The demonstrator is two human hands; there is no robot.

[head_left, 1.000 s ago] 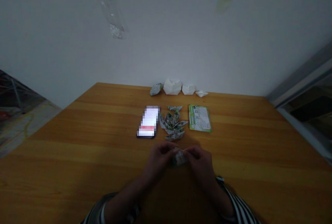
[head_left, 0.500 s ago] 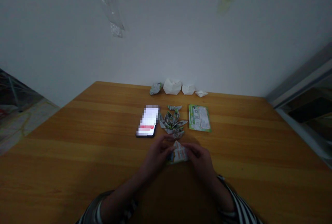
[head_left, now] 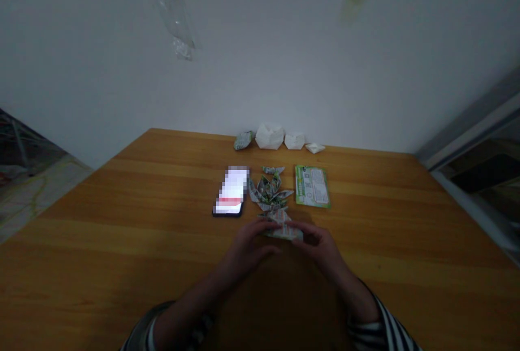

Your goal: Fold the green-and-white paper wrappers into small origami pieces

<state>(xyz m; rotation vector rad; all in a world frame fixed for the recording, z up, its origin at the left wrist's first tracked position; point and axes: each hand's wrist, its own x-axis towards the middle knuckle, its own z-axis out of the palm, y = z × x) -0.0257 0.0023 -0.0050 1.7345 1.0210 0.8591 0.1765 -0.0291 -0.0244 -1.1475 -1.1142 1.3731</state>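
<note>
A piece of folded printed paper (head_left: 286, 232) lies under my hands at the front of the group, its pointed top turned toward the wall. My left hand (head_left: 249, 245) rests its outstretched fingers on the paper's left side, with the thumb spread away from it. At the right corner, my right hand (head_left: 323, 245) has its fingers over the paper and its thumb at the near edge. Just beyond are several folded paper pieces (head_left: 268, 188) with pointed tips, arranged like petals. The nearest of them is partly hidden by the paper.
A lit phone (head_left: 231, 191) lies left of the petal pieces, and a flat green-and-white printed packet (head_left: 312, 186) lies right. Along the wall stand a printed folded paper (head_left: 244, 140) and white folded papers (head_left: 270, 137). The wooden table (head_left: 122, 205) meets the wall behind.
The folded paper has moved slightly away from me and now lies flatter. My left thumb has come off it, and the left fingers have stretched across it.
</note>
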